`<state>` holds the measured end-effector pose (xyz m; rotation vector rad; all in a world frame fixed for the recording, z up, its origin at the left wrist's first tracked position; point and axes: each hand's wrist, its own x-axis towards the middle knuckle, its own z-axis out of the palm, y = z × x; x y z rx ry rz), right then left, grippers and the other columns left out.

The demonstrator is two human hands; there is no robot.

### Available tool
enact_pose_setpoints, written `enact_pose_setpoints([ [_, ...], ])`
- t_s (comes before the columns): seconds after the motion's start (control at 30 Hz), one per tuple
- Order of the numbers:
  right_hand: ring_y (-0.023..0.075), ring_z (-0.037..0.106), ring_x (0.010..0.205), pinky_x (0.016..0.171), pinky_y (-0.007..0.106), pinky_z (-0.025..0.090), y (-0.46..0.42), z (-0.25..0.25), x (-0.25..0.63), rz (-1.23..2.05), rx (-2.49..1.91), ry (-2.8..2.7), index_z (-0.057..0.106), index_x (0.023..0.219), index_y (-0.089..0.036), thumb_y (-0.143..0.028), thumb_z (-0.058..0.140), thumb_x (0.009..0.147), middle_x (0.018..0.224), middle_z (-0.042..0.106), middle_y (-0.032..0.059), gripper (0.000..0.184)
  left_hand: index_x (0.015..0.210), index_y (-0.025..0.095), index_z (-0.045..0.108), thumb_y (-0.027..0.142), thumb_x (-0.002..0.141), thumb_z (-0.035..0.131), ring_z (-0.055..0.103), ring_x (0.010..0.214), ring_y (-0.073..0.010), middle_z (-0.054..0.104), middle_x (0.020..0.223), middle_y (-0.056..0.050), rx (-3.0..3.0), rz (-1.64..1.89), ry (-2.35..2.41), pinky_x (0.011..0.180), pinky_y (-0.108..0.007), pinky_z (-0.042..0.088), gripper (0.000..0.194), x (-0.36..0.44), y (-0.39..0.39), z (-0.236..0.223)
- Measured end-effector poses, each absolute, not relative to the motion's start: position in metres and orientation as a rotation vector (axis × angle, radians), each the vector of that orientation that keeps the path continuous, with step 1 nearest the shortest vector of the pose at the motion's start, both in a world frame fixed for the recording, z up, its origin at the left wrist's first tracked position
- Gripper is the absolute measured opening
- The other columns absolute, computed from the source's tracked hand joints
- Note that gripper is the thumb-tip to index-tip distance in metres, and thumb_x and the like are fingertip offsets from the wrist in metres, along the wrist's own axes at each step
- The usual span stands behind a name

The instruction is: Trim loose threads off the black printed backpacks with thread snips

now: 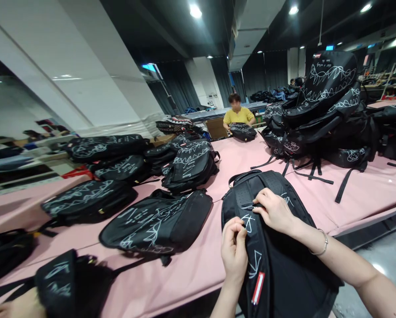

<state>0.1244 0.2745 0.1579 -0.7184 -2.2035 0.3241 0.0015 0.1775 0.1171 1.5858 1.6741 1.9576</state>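
A black backpack [294, 260] lies in front of me with its back panel and padded shoulder straps facing up. One shoulder strap [256, 263] carries white line drawings and a red-and-white label [258, 288]. My right hand [274, 211] is closed in a pinch over the upper part of this strap, by a thin dark piece whose kind I cannot make out. Just below and to the left, my left hand [234, 247] has its fingers curled together at the strap's edge. Whatever sits between its fingertips is too small to tell.
Pink-covered table [198, 260]. Several black backpacks with white scribble prints, such as this backpack [158, 225], lie left; a tall backpack pile [327, 110] stands right. A person in yellow [239, 115] handles a backpack opposite. Another person's hand [22, 304] touches a bag at lower left.
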Motion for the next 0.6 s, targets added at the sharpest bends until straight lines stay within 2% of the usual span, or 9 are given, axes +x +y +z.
enact_pose_setpoints([
  [0.2,0.0139,0.056,0.08,0.072,0.025,0.047,0.271,0.154,0.127,0.361,-0.632,-2.211,0.056,0.087,-0.019,-0.02,0.055,0.081,0.092,0.053,0.0035,0.006,0.072,0.019,0.049,0.025,0.083,0.047,0.05,0.087,-0.0176,0.052,0.087,-0.004,1.59,1.937,1.662,0.082,-0.032,0.04,0.012,0.005,0.177,0.117],
  [0.6,0.0145,0.056,0.078,0.071,0.025,0.045,0.271,0.151,0.114,0.346,-0.764,-2.126,0.055,0.08,-0.02,-0.017,0.053,0.081,0.086,0.055,0.0025,0.003,0.073,0.019,0.049,0.023,0.083,0.046,0.05,0.086,-0.0175,0.052,0.085,-0.004,1.656,1.898,1.66,0.079,-0.031,0.041,0.011,0.009,0.176,0.117],
])
